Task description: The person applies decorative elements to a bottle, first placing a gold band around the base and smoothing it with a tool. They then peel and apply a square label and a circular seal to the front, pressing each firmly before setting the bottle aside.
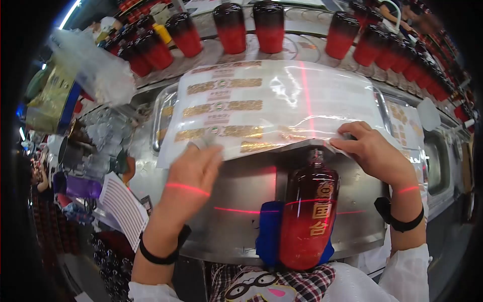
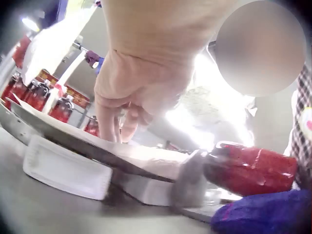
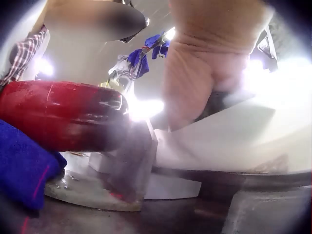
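Observation:
A white sheet (image 1: 332,95) with rows of gold labels (image 1: 221,106) lies on a raised metal surface. My left hand (image 1: 193,171), blurred, has its fingers pointing down at the sheet's near left part; the left wrist view has this hand (image 2: 141,87) touching the sheet's top. On the right, my hand (image 1: 380,153) pinches the sheet's near edge between thumb and forefinger; its fingertips are partly hidden in the right wrist view. Between the hands a red and black bottle (image 1: 309,216) with gold characters lies on a blue cloth (image 1: 269,234), neck against the metal support.
Several red and black bottles (image 1: 230,30) stand along a conveyor behind the sheet. A striped paper (image 1: 125,209) and a purple container (image 1: 84,186) are at the left, below a plastic bag (image 1: 95,65). More label sheets (image 1: 405,126) and a metal sink (image 1: 436,161) are at the right.

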A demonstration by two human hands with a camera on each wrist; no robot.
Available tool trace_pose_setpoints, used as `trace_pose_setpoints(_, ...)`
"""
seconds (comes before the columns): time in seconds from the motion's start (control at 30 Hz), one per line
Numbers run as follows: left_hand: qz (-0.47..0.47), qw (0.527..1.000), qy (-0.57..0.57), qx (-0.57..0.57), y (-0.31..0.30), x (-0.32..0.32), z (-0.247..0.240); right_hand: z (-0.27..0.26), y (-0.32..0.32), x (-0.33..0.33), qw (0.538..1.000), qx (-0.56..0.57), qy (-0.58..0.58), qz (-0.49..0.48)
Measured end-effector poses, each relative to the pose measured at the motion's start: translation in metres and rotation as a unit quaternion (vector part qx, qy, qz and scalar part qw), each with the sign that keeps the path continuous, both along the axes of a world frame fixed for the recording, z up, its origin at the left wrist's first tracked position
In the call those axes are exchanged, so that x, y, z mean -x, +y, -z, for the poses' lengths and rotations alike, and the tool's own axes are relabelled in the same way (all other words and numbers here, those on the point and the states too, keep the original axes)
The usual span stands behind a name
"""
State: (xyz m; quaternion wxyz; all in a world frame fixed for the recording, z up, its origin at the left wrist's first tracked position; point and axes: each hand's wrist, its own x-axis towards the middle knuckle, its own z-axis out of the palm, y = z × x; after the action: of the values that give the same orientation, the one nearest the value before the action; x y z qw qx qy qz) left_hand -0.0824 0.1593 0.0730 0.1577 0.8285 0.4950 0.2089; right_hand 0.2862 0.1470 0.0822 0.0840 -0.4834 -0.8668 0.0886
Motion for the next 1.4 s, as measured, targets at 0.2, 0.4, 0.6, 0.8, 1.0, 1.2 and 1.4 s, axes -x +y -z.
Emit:
trace_pose_setpoints(0.2,-0.204,0.969,0.115,-0.084,0.058,0.065,0.038,-0.006,-0.003,0.005,0.999,0.028,0.000,0.023)
trace_pose_setpoints(0.4,-0.309,0.934,0.179,0.012,0.066,0.058,0.042,0.000,-0.004,0.005,1.000,-0.008,0.010,0.021)
trace_pose_setpoints(0.6,-0.306,0.925,0.223,0.032,0.079,0.061,0.037,0.001,-0.005,0.007,0.999,-0.018,0.021,0.026)
trace_pose_setpoints(0.8,-0.322,0.926,0.194,-0.037,0.085,0.088,0.054,0.005,-0.006,0.004,0.999,-0.030,0.019,0.032)
trace_pose_setpoints(1.0,-0.112,0.969,0.108,-0.190,0.066,0.104,0.065,0.008,-0.007,0.003,0.998,-0.049,0.014,0.030)
trace_pose_setpoints(1.2,-0.136,0.963,0.143,-0.186,0.044,0.124,0.056,0.007,-0.008,0.003,0.999,-0.031,0.016,0.035)
trace_pose_setpoints(1.4,-0.384,0.906,0.140,-0.108,0.038,0.117,0.062,0.011,-0.009,0.004,0.998,-0.043,0.019,0.040)
